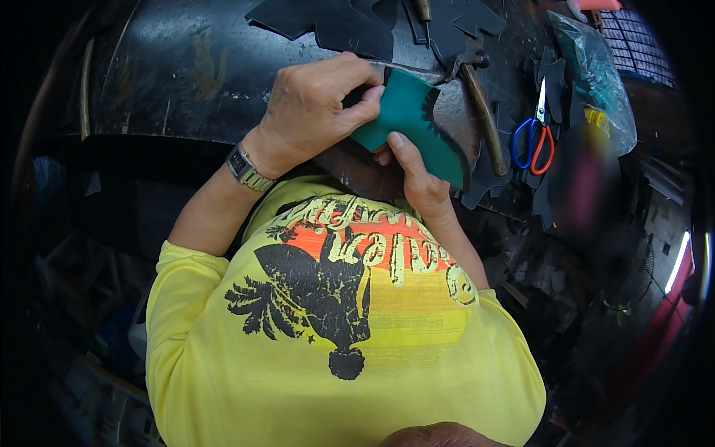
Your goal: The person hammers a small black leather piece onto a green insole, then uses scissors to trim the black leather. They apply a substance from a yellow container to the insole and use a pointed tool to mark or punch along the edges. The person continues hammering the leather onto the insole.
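Bench (186, 82): one, black. At its near side, one green piece (408, 112) with a dark curved edge, positioned between my two hands. My right hand (424, 179) grasps its lower edge, thumb on top. My left hand (313, 112) has thumb and forefinger drawn together at its left edge; whether they pinch it, I cannot tell. To its right: one hammer (484, 112), then one pair of scissors (533, 141).

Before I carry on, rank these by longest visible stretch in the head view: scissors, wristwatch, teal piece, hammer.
Largest to smallest:
1. Teal piece, though partly covered
2. Hammer
3. Scissors
4. Wristwatch, partly hidden around the wrist
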`<state>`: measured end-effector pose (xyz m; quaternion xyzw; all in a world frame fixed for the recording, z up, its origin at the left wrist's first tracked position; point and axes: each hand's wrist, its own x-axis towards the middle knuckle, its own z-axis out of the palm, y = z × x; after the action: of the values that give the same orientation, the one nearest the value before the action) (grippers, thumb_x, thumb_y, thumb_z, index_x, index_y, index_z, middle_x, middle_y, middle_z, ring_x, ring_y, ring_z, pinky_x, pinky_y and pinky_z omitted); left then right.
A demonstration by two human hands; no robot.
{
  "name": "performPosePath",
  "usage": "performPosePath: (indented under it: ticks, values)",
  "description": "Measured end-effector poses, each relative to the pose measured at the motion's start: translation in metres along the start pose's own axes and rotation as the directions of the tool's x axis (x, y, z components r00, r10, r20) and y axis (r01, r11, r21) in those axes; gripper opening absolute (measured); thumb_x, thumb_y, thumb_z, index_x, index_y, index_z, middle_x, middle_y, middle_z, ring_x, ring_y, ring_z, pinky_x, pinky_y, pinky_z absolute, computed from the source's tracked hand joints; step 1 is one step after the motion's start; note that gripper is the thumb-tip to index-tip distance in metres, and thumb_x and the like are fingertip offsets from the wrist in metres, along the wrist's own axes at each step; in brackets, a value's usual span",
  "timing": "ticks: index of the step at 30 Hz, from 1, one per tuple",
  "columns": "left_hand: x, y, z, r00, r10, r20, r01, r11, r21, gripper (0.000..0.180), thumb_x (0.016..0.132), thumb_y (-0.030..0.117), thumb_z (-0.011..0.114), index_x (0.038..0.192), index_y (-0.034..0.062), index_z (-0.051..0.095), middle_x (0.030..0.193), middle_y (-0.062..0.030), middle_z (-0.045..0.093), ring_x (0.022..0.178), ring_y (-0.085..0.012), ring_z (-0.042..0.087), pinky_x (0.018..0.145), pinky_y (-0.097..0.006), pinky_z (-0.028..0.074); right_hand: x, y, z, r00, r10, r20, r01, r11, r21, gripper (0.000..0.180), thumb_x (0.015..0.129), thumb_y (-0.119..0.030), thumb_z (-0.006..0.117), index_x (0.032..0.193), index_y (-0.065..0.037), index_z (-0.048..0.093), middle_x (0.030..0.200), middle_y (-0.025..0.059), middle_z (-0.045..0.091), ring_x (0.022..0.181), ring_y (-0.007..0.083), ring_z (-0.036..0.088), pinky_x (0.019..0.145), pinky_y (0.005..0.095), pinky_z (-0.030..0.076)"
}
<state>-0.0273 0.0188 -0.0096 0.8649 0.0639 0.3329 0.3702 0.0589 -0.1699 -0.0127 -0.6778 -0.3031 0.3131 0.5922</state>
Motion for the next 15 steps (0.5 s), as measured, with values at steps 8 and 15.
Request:
performPosePath:
  ticks: [8, 15]
  values:
    - [-0.006, -0.008, 0.014, 0.935, -0.342, 0.088, 0.343, 0.819, -0.46, 0.011, 0.089, 0.015, 0.071, 0.094, 0.0046, 0.07, 0.083, -0.0038, 0.07, 0.072, -0.0104, 0.064, 0.067, -0.026, 0.051, 0.002, -0.001, -0.003, 0.975, -0.175, 0.138, 0.199, 0.963, -0.181, 0.022, 0.101, -0.018, 0.064, 0.099, 0.003, 0.069, 0.078, 0.0086, 0.071, 0.068, 0.0165, 0.067, 0.067, 0.0303, 0.053]
    - [-0.003, -0.01, -0.008, 0.848, -0.411, 0.334, 0.523, 0.55, -0.651, 0.017, 0.095, 0.015, 0.07, 0.103, -0.0001, 0.072, 0.093, -0.0006, 0.071, 0.085, -0.0061, 0.064, 0.079, -0.023, 0.052, 0.0, 0.007, -0.004, 0.985, 0.109, 0.134, -0.146, 0.941, 0.307, 0.026, 0.106, -0.02, 0.057, 0.101, 0.003, 0.07, 0.086, 0.008, 0.072, 0.075, 0.0148, 0.065, 0.073, 0.0277, 0.052]
